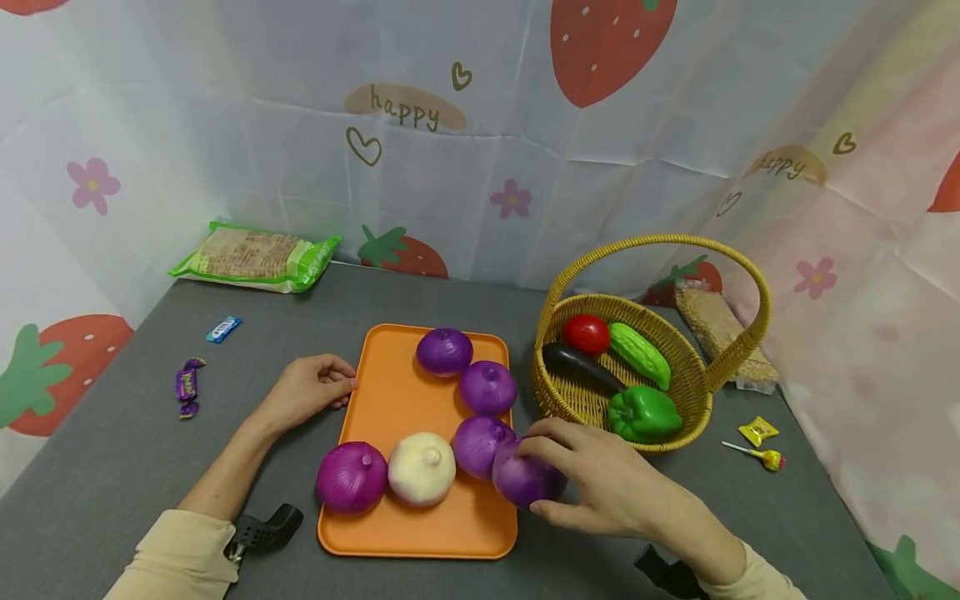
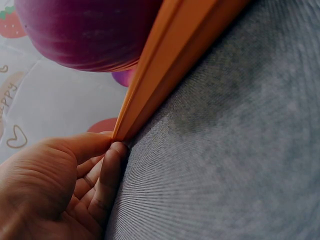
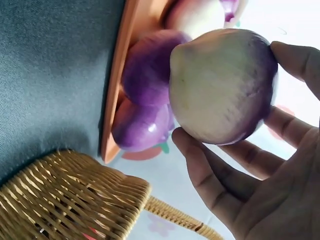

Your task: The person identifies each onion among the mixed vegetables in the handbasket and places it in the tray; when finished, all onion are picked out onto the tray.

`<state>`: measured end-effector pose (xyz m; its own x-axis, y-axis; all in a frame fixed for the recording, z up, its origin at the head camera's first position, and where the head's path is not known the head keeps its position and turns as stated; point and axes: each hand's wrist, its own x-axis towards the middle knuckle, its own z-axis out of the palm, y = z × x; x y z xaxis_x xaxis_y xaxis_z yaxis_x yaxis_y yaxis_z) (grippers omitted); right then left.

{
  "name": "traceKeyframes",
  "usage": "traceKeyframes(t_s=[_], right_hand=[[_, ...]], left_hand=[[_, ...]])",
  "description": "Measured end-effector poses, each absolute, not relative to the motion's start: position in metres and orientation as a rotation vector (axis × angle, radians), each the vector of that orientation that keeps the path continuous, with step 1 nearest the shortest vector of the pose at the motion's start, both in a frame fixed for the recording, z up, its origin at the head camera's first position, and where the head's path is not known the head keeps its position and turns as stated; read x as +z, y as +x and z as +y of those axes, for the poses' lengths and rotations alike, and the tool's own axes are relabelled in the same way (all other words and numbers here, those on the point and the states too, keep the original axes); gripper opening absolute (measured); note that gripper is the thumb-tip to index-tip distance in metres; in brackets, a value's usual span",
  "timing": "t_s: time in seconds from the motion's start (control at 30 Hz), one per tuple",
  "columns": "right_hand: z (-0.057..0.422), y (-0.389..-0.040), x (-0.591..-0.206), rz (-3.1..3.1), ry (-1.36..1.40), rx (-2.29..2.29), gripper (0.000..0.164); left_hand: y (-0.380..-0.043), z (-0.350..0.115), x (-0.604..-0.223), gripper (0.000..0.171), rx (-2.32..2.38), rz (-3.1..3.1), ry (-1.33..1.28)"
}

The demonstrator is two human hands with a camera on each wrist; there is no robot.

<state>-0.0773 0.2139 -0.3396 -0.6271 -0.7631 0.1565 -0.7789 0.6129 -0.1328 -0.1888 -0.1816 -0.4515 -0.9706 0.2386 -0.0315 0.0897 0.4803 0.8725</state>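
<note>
My right hand [image 1: 600, 479] holds a purple onion [image 1: 527, 479] between thumb and fingertips, over the right edge of an orange tray [image 1: 401, 400]. In the right wrist view this onion [image 3: 222, 87] shows a pale side. With thumb and finger my left hand [image 1: 311, 390] pinches the tray's left rim, as the left wrist view shows at the rim [image 2: 125, 122]. On the tray lie a white onion [image 1: 422, 471], a reddish-purple onion [image 1: 352, 477] at the near left, and three purple onions along the right, one being this onion [image 1: 487, 388].
Right of the tray, a wicker basket [image 1: 551, 398] holds a tomato [image 1: 587, 334], an eggplant [image 1: 581, 368], a green pepper [image 1: 645, 414] and a bumpy green vegetable [image 1: 640, 354]. Wrapped candies [image 1: 187, 383], a lollipop [image 1: 771, 460], a green packet [image 1: 258, 257] and a clear bag [image 1: 723, 329] lie around.
</note>
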Motion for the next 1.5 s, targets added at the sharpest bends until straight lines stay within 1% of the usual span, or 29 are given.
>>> traceKeyframes(t_s=[0.63,1.07,1.5], right_hand=[[0.202,-0.086,-0.36,-2.767,1.35,0.345,0.054],[0.181,-0.089,-0.378,-2.629,1.388,0.188,0.052],[0.176,-0.09,-0.384,-2.618,1.4,0.216,0.051]], left_hand=[[-0.188,-0.181,-0.45,0.024,1.496,2.576,0.29],[-0.188,-0.181,-0.449,0.024,1.487,2.581,0.287],[-0.188,-0.181,-0.45,0.024,1.477,2.592,0.284]])
